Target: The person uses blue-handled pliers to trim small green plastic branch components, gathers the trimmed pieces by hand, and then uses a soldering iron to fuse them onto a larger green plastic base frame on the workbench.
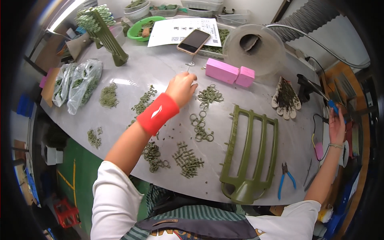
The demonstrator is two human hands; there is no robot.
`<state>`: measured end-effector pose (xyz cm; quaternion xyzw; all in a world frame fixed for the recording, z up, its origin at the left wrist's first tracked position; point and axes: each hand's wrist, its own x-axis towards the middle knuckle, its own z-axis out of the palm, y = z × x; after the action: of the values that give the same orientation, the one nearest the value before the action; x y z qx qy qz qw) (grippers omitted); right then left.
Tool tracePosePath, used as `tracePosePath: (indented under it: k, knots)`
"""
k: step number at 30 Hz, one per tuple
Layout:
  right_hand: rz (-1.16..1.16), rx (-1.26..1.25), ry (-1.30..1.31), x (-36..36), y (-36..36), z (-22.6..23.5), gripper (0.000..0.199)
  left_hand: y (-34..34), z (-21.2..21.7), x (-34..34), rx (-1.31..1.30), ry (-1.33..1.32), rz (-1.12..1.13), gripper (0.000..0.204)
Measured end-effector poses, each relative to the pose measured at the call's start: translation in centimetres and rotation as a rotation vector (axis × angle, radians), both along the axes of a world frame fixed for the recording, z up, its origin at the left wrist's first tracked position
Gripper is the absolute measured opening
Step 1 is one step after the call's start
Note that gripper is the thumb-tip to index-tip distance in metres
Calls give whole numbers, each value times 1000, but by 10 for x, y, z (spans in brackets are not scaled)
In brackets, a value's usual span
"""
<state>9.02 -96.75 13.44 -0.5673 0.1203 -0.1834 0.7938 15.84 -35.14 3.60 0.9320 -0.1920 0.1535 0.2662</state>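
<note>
My left hand (182,89), below a red wristband, reaches over the middle of the table with its fingers curled together. Whatever they hold, if anything, is hidden. Just beyond the fingertips is a small metal stand base (191,63) under a phone (194,41). At the far right my right hand (337,127) grips a blue-handled tool (333,105) whose metal shaft points toward a black holder (306,87). Between the hands lie a ribbed olive-green frame (249,152), green rings (201,126) and a heap of small green loops (209,95).
Small green parts (186,161) lie in several heaps. Pink blocks (222,71) stand behind them. Blue-handled pliers (285,180) and a soiled glove (286,99) are on the right. A green slatted piece (110,40) leans up at the left, beyond plastic bags (85,84).
</note>
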Motion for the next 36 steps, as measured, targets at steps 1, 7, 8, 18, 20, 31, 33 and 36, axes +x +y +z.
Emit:
tracePosePath:
  k: [1,7,8,18,20,31,33,36]
  knots:
    - [10,62,-51,-6,6,-6,40,-3,-7,13,-11,8,-19,11]
    - [-198,-38,-133,-44,50,-24,34,-10,-24,37,290,77,-17,16]
    - [-207,-42,-126,-53,57,-26,34,-11,-24,34,288,83,-27,16]
    - [-137,-16,-160,-130,105,-18,31,-57,-22,-44,-292,330,-490,10]
    - [-165,-76,-107,-141,137,-9,31,-48,-29,-44,-188,103,-479,10]
    - [306,-725,59,-142,245,29,24,-42,-34,-35,-150,84,-484,11]
    - [311,-748,75,-133,253,30,23,-45,-33,-33,-161,77,-455,10]
    - [337,-778,103,-119,262,32,21,-53,-37,-24,-207,66,-425,9]
